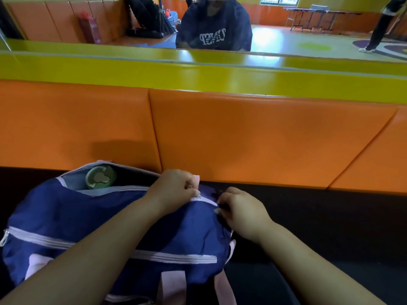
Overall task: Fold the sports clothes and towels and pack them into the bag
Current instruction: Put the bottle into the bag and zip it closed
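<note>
Black mat [330,219]: bag [66,216] lies left-right.

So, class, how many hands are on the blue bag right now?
2. The left hand pinches the zip pull on top of the bag; the right hand grips the bag's right end beside it. No other hand shows.
</note>
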